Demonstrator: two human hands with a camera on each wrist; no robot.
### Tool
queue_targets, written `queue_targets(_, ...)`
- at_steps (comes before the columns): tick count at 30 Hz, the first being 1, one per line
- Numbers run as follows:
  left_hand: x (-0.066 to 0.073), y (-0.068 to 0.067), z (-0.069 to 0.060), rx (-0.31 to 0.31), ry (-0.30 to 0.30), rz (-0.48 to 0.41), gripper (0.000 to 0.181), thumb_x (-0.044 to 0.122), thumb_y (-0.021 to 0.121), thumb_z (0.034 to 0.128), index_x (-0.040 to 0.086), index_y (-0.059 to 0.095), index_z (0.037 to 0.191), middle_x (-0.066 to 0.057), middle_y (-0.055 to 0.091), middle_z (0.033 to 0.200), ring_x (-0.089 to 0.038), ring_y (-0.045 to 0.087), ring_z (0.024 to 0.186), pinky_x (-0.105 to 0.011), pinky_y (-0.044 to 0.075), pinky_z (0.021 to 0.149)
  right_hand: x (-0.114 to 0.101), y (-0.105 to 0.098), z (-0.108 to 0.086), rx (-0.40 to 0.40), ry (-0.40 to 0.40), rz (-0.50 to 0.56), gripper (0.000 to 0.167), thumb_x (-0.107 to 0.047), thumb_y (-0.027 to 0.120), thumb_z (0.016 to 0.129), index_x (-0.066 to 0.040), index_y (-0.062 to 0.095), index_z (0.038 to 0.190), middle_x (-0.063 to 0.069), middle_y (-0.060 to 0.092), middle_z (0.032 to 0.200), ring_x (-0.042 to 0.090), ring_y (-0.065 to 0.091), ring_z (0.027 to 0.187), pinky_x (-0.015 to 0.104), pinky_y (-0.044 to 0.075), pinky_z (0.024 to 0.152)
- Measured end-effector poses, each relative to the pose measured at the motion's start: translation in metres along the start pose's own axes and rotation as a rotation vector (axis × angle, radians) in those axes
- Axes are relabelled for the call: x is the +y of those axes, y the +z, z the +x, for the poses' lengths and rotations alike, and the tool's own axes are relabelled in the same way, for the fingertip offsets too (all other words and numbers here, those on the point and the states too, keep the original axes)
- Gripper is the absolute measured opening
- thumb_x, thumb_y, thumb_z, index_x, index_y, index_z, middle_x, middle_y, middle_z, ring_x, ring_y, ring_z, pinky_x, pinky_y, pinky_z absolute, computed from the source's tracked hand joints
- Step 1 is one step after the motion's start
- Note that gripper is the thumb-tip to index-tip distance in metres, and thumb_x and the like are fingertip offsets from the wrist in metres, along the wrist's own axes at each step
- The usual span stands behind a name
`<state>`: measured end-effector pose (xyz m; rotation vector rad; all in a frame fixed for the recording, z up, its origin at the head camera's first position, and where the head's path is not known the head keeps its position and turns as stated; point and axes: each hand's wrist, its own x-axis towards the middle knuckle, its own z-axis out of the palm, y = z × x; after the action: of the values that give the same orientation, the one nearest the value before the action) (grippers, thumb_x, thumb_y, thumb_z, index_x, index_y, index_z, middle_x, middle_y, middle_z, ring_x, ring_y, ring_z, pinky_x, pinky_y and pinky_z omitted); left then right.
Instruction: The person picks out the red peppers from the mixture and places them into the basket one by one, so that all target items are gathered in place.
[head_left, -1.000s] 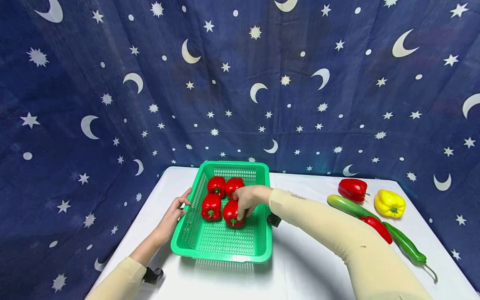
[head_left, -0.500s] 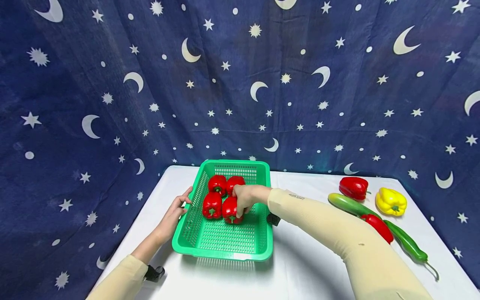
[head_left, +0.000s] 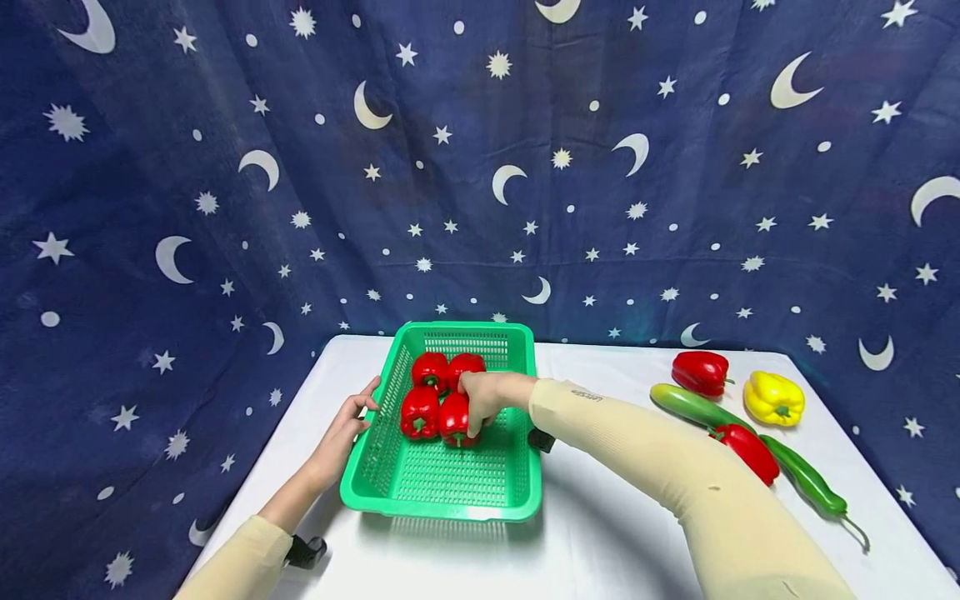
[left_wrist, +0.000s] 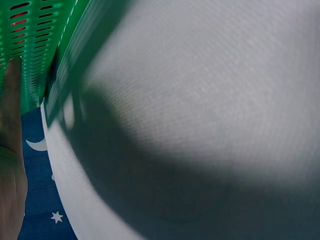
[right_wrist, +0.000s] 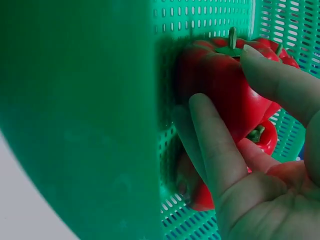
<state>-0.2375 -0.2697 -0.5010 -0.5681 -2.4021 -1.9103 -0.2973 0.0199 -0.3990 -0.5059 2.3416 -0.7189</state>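
Observation:
Inside the green basket (head_left: 442,510), my right hand (head_left: 483,395) holds a red bell pepper (head_left: 453,416), the thumb near its green stem and the fingers along its side in the right wrist view. That pepper stands close beside a second red bell pepper (head_left: 419,412) on its left. Behind them are two more, a back-left red bell pepper (head_left: 430,369) and a back-right red bell pepper (head_left: 467,364), the latter partly covered by my right hand. My left hand (head_left: 339,440) touches the basket's left rim with extended fingers; one lies along the outer wall in the left wrist view.
On the white table's (head_left: 600,542) right side lie a red bell pepper (head_left: 701,372), a yellow bell pepper (head_left: 774,398), a cucumber (head_left: 693,406), another red pepper (head_left: 750,452) and a long green chili pepper (head_left: 810,482). A blue star-patterned curtain (head_left: 450,275) hangs behind.
My right hand has moved the held bell pepper slightly left and back, closer to the pepper beside it. The left hand stays at the rim.

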Motion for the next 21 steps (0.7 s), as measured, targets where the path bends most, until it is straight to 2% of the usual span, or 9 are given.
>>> queue_targets(5,-0.002,-0.005,-0.007,0.009,-0.003,0.002,0.026,-0.004,0.032,0.0928,-0.003,0.040,0.118,-0.010,0.017,0.170,-0.037,0.005,0.155,-0.014,0.026,0.104,-0.007,-0.005,-0.008,-0.019,-0.033,-0.035,0.071,0.001,0.082,0.081,0.003,0.046,0.141,0.013,0.056,0.125,0.021,0.060,0.096,0.034,0.057,0.080)
queue_targets(11,-0.002,-0.004,-0.005,0.003,0.000,-0.017,0.026,-0.004,0.031,0.0928,-0.003,0.039,0.118,-0.011,0.015,0.170,-0.037,0.005,0.155,-0.015,0.028,0.104,-0.005,-0.029,-0.029,-0.011,-0.104,-0.016,0.071,-0.003,0.081,0.082,0.001,0.046,0.143,0.018,0.054,0.137,0.022,0.064,0.088,0.037,0.056,0.083)
queue_targets(12,-0.002,-0.003,-0.004,0.001,0.001,-0.017,0.026,-0.004,0.032,0.0928,-0.004,0.039,0.118,-0.011,0.015,0.170,-0.038,0.005,0.155,-0.015,0.028,0.104,-0.003,-0.033,-0.033,-0.007,-0.115,-0.003,0.072,-0.003,0.081,0.082,0.001,0.046,0.144,0.019,0.053,0.140,0.023,0.066,0.090,0.037,0.055,0.084)
queue_targets(17,-0.001,-0.001,-0.002,-0.003,-0.005,-0.006,0.026,-0.003,0.032,0.0927,-0.003,0.040,0.117,-0.011,0.016,0.170,-0.037,0.005,0.155,-0.014,0.028,0.103,0.008,-0.054,-0.057,0.051,-0.172,-0.025,0.070,-0.010,0.081,0.083,-0.011,0.049,0.145,0.016,0.050,0.148,0.024,0.061,0.118,0.038,0.052,0.092)
queue_targets(19,-0.001,0.000,-0.001,-0.003,-0.009,-0.002,0.026,-0.003,0.032,0.0928,-0.003,0.040,0.117,-0.011,0.016,0.170,-0.037,0.005,0.155,-0.014,0.029,0.103,0.015,-0.061,-0.066,0.069,-0.198,-0.022,0.068,-0.012,0.081,0.084,-0.015,0.050,0.145,0.013,0.050,0.149,0.021,0.059,0.122,0.039,0.051,0.094)
queue_targets(21,-0.001,0.000,0.000,-0.005,-0.008,0.002,0.026,-0.003,0.031,0.0930,-0.003,0.039,0.118,-0.012,0.016,0.170,-0.038,0.005,0.155,-0.015,0.028,0.104,0.023,-0.066,-0.073,0.072,-0.227,0.013,0.068,-0.011,0.079,0.085,-0.016,0.049,0.147,0.011,0.050,0.150,0.021,0.063,0.117,0.039,0.051,0.094)
